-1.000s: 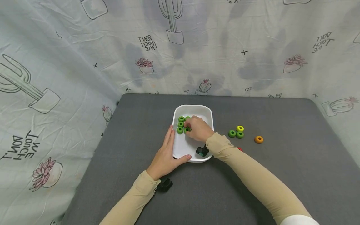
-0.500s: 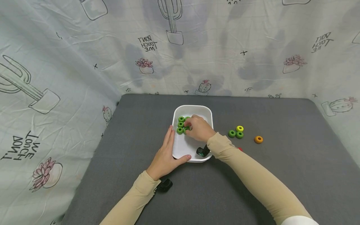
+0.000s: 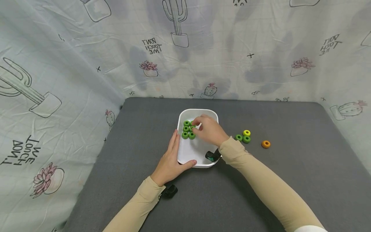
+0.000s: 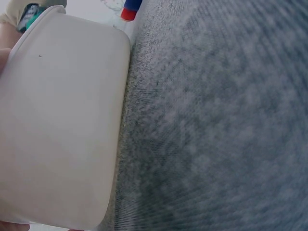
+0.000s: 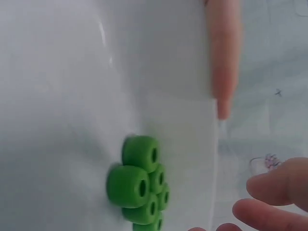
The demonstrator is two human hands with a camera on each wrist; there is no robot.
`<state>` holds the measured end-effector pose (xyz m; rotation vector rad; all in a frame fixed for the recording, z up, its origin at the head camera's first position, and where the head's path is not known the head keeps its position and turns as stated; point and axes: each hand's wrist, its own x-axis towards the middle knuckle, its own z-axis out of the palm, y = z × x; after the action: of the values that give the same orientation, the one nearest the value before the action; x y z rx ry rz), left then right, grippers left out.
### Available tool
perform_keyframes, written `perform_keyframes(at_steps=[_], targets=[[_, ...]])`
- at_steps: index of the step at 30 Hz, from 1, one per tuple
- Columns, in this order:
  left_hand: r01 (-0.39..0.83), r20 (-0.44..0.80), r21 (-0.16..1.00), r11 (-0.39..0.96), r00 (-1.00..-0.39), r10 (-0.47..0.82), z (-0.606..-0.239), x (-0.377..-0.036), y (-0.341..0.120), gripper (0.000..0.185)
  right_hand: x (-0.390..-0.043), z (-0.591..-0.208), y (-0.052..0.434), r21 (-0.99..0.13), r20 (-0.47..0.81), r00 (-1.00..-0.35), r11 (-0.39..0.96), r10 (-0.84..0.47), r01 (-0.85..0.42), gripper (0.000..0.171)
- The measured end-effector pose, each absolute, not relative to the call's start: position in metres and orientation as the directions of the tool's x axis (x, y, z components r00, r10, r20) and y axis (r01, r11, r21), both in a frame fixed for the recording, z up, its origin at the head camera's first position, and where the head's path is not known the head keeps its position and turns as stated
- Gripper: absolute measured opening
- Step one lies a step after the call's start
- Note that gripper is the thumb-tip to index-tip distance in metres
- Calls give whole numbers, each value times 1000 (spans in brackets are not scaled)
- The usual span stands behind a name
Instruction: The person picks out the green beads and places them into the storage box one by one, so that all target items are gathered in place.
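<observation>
A white rectangular tray point(image 3: 189, 153) holds several green beads point(image 3: 185, 135) with dark holes, packed in two columns by its left wall. My left hand point(image 3: 168, 167) rests against the tray, straight fingers along its left side and thumb over the near rim. Above the beads is my right hand point(image 3: 212, 131), fingers bent and apart, nothing visible between them; its fingertips hide part of the right column. In the right wrist view, the green beads point(image 5: 127, 186) touch one another beside the tray wall. The left wrist view shows the tray's outer wall point(image 4: 62, 115).
Right of the tray, two green beads point(image 3: 246, 139) and a yellow bead point(image 3: 246, 133) lie clustered on the grey table point(image 3: 290, 161). An orange bead point(image 3: 265, 144) sits apart. A blue-and-red object point(image 4: 130, 10) shows in the left wrist view. Behind hangs a printed cloth point(image 3: 232, 48).
My right hand has let go of a green bead in the right column and drawn back slightly up and right. A red thing beside the forearm is now hidden. The left hand stays put.
</observation>
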<state>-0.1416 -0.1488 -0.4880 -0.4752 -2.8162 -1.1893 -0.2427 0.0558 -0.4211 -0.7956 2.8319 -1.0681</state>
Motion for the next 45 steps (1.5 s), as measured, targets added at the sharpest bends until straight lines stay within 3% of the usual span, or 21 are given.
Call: perform_keyframes(at_steps=[19, 29, 45], targets=[[293, 156, 685, 667, -953, 258, -489, -141, -149, 119, -208, -410, 108, -643, 213, -913, 653, -349, -399, 19], [279, 144, 692, 666, -957, 251, -488, -140, -148, 120, -197, -415, 140, -673, 173, -943, 665, -285, -325, 36], [297, 167, 686, 664, -953, 253, -489, -140, -148, 119, -188, -433, 178, -624, 77, -963, 741, -258, -249, 62]])
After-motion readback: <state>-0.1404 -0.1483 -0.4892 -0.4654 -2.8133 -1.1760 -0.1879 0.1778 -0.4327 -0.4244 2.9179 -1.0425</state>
